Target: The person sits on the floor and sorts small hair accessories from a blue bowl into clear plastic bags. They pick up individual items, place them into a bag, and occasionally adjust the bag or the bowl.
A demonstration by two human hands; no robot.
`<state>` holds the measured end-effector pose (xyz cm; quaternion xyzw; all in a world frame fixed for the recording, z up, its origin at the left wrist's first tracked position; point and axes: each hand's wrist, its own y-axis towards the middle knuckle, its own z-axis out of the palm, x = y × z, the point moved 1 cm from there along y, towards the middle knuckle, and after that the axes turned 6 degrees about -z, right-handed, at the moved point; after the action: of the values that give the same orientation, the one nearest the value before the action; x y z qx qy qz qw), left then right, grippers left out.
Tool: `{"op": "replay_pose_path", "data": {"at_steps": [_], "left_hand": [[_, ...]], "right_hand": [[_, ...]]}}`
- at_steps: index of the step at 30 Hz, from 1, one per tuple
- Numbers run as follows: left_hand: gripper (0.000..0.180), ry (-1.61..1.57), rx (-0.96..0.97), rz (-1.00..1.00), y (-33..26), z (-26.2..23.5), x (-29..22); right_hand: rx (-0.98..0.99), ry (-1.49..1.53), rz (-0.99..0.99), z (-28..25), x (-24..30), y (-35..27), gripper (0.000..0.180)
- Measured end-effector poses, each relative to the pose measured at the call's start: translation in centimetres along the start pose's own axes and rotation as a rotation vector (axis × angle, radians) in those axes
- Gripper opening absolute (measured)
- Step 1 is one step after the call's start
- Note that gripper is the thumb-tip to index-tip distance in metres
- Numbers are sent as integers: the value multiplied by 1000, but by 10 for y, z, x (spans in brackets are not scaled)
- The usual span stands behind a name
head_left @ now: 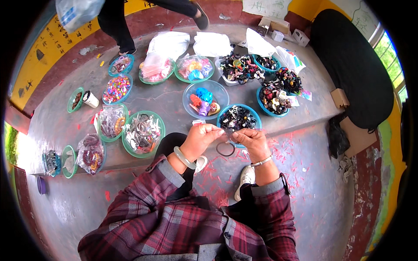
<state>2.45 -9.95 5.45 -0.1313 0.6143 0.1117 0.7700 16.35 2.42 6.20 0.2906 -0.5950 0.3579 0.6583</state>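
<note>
My left hand (pixel 201 140) and my right hand (pixel 254 142) meet in front of me, each with thumb and forefinger pinched together. A dark hair tie (pixel 225 149) hangs as a loop just below the right fingertips. Between the two pinches is something small that looks see-through; its kind is hard to make out. Right behind my hands stands a blue basin (pixel 257 114) heaped with black hair ties (pixel 237 118). Beyond it, a clear blue bowl (pixel 186 96) holds blue, orange and purple pieces.
Green basins (pixel 163 138) and blue basins (pixel 105 98) of beads, bagged pieces and hair ties spread over the raised grey ledge. White bags (pixel 212 45) lie at the back. A person (pixel 114 26) walks at the far left. Pink scraps (pixel 217 187) litter the floor; a black padded object (pixel 352 65) leans at right.
</note>
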Motion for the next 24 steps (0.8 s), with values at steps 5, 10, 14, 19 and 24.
{"op": "replay_pose_path", "data": {"at_steps": [5,10,14,19,24], "left_hand": [[17,-59,14,-26,3,-1,7],[14,-239,68,-120,1,7,0],[15,-151,86,-128,5,4,17],[16,-99,26,-102,5,0,22],[21,-90,-12,-77,5,-3,21]], "right_hand": [[-40,-22,-5,-3,-4,-1,13],[-40,-71,-24,-7,-9,1,12],[-20,-159,-18,7,0,-3,12],[-40,-246,-76,7,-10,-1,12],[-88,-216,-104,8,-17,0,12]]}}
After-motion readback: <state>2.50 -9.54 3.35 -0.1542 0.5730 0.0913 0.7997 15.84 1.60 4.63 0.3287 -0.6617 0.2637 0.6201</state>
